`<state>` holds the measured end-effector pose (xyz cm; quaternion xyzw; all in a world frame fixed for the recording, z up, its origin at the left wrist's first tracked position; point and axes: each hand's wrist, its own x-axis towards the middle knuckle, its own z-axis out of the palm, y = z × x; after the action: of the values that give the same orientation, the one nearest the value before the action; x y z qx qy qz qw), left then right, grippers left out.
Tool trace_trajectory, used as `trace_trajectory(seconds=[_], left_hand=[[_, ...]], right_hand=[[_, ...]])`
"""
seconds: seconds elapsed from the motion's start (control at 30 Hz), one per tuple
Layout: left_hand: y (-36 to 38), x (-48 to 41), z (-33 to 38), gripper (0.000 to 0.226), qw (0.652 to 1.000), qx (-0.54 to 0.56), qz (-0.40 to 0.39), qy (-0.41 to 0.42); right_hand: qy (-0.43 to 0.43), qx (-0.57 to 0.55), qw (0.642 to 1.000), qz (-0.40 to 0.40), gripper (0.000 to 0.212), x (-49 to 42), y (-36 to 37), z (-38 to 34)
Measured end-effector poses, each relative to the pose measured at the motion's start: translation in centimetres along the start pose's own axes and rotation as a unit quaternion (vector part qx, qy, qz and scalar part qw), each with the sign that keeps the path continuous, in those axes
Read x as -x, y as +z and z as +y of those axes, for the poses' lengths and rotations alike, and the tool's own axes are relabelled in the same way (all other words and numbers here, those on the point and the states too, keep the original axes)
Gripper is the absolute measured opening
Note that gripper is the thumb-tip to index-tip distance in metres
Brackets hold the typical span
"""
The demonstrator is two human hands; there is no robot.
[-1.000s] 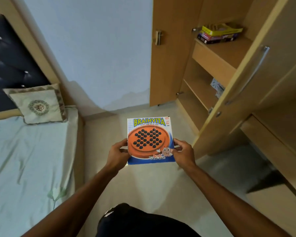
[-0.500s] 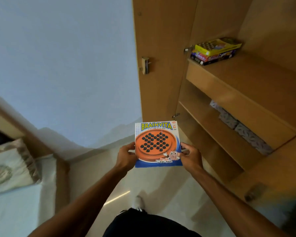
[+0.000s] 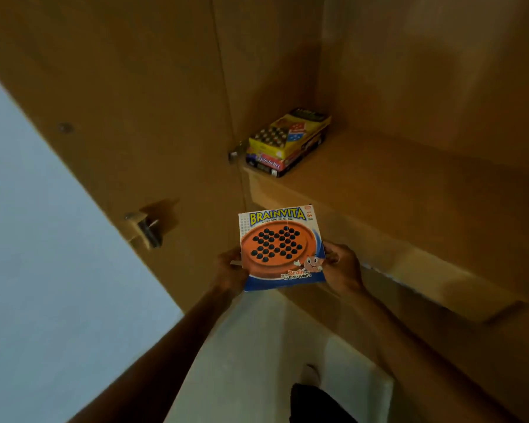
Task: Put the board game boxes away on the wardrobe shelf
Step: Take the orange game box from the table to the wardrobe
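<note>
Closing in on the wardrobe: vs a sec ago the bed & pillow are gone from view, and the flat square blue-and-orange Brainvita cardboard box [image 3: 280, 247] now sits just below the front lip of the upper wooden wardrobe shelf [image 3: 394, 178]. It's near the stack of yellow and dark game boxes [image 3: 287, 141] at the shelf's left end. Left hand [image 3: 231, 268] & right hand [image 3: 342, 267] each grip a side edge of the box, same hold as before, so the carry looks nearly done; it's prob. a lift over the lip next.
</note>
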<state>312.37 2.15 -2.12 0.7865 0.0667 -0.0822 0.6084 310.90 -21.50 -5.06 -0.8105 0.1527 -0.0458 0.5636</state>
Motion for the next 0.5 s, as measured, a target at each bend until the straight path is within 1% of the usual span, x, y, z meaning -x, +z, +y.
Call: trace_trajectory(seconds=[0.1, 0.2, 0.33, 0.4, 0.5], left_hand=[[2.8, -9.3, 3.5, 0.027, 1.000, -0.006, -0.001, 0.031], [5.3, -16.9, 7.9, 0.024, 0.998, 0.006, 0.002, 0.061], [7.3, -25.1, 12.9, 0.024, 0.994, 0.020, -0.008, 0.109], [7.9, -28.4, 15.2, 0.032, 0.989, -0.014, -0.025, 0.144], [8.1, -32.4, 17.0, 0.057, 0.981, -0.071, -0.062, 0.173]], right_hand=[[-0.007, -0.002, 1.000, 0.027, 0.040, -8.7, -2.0, -2.1], [-0.004, -0.007, 1.000, 0.028, 0.037, -16.8, -4.2, -3.9], [-0.013, -0.029, 0.999, 0.032, 0.031, -25.2, -5.9, -6.7], [-0.022, -0.024, 0.999, 0.034, 0.030, -28.5, -6.3, -8.2], [-0.028, -0.012, 0.999, 0.045, 0.027, -32.3, -6.5, -9.2]])
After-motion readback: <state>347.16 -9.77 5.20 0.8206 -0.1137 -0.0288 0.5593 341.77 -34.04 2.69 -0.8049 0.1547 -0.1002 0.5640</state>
